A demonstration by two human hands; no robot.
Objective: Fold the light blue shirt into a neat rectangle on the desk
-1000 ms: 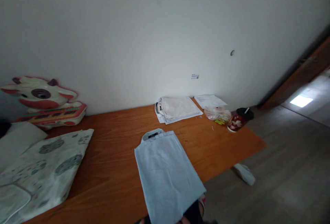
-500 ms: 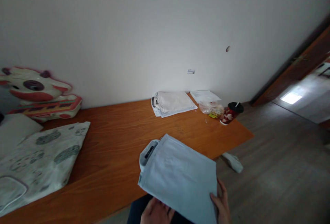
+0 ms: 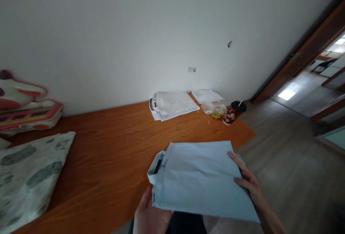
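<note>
A folded light-blue shirt (image 3: pixel 202 180) with a collar and a dark neck label is held over the table's front edge. My left hand (image 3: pixel 152 214) is at its lower left corner, below the collar, with part of the fingers hidden under the cloth. My right hand (image 3: pixel 248 180) grips the right edge, thumb and a finger on top and the other fingers out of sight underneath. Beyond it, near the wall, lies a stack of folded white shirts (image 3: pixel 175 103) with a collar facing left.
On the wooden table (image 3: pixel 113 162) are a patterned cloth (image 3: pixel 37 173), a cow-shaped toy keyboard (image 3: pixel 32 115), a white paper sheet (image 3: pixel 206 95), a clear plastic bag (image 3: pixel 212 109) and a dark red cup (image 3: pixel 234 113) with lid and straw. The wall stands behind; a doorway is far right.
The blue shirt has turned so its far edge lies level. My left hand has moved left to the collar-end corner, and my right hand higher along the right edge. The view has shifted right.
</note>
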